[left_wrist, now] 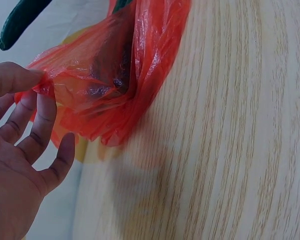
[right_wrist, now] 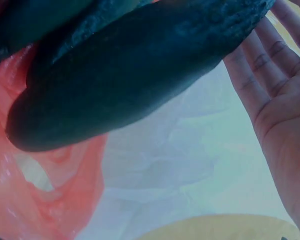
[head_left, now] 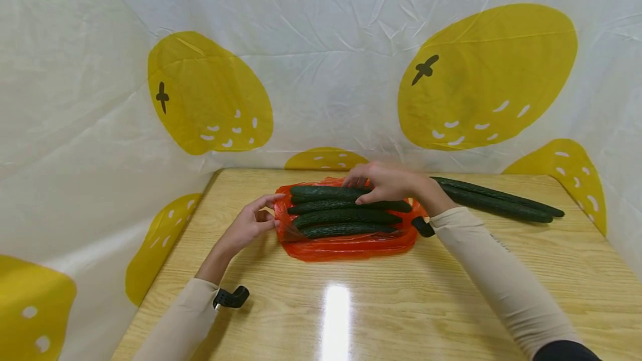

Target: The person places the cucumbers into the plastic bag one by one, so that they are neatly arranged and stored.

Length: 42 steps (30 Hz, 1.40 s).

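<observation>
A red plastic bag [head_left: 346,249] lies on the table with several dark green cucumbers [head_left: 346,216] side by side on it. At the bag's left end, my left hand [head_left: 251,220] pinches its edge between thumb and finger, drawing the thin film up in the left wrist view. My right hand [head_left: 386,181] reaches over the back cucumber [head_left: 316,193], thumb on its near side and fingers beyond. In the right wrist view, the fingers [right_wrist: 275,55] lie fairly straight along the large cucumber [right_wrist: 135,75], their tips hidden behind it.
Two more cucumbers [head_left: 496,199] lie together at the back right of the wooden table [head_left: 426,305], partly behind the right forearm. A white sheet [head_left: 331,99] printed with yellow fruit hangs at the back and sides.
</observation>
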Tool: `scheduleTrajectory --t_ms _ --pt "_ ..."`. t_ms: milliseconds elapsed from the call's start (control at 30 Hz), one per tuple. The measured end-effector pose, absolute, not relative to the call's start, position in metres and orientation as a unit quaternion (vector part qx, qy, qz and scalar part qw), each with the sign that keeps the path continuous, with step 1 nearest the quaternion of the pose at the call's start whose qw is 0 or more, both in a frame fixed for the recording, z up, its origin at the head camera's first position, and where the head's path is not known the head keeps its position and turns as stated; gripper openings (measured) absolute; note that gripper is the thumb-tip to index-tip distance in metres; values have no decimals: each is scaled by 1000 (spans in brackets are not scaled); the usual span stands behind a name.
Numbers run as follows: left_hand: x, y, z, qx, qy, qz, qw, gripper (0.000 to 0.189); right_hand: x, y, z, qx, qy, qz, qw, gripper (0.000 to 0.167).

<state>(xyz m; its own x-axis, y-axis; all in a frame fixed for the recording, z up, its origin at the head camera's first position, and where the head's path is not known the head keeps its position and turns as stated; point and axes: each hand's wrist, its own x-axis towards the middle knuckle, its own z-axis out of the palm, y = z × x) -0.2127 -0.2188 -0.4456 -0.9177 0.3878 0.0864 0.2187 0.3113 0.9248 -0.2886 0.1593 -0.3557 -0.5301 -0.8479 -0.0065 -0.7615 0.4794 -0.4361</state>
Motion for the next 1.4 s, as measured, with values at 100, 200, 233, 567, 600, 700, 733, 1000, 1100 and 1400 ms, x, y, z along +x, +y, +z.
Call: scheduleTrajectory --t_ms 100,200,233,567,600,700,733,1000,1100,1400 --pt "-212 -219 -445 189 805 557 74 58 -287 156 -361 -472 851 -196 121 46" --pt "-211 -218 -445 192 801 562 72 58 -286 153 -366 -471 847 -206 135 45" --pt "-210 -218 -445 191 801 563 72 58 -285 152 -368 -471 845 -210 140 44" --pt "-212 -218 -447 192 799 566 70 59 -286 145 -383 -474 843 -199 157 42" --pt "-212 -218 -447 191 799 565 70 59 -286 143 -385 -477 843 -195 155 42" --pt "-212 -218 -448 194 799 565 67 59 -286 140 -389 -481 843 -186 154 40" --pt "-212 -218 -449 195 800 564 66 59 -286 139 -390 -482 843 -182 153 39" --pt "-212 -218 -450 194 801 563 65 59 -285 127 -400 -486 843 -160 168 38" --pt "-211 -218 -451 194 800 564 66 59 -282 125 -401 -480 843 -167 178 37" --pt "-210 -216 -448 195 807 554 63 59 -277 133 -407 -469 849 -170 177 37"
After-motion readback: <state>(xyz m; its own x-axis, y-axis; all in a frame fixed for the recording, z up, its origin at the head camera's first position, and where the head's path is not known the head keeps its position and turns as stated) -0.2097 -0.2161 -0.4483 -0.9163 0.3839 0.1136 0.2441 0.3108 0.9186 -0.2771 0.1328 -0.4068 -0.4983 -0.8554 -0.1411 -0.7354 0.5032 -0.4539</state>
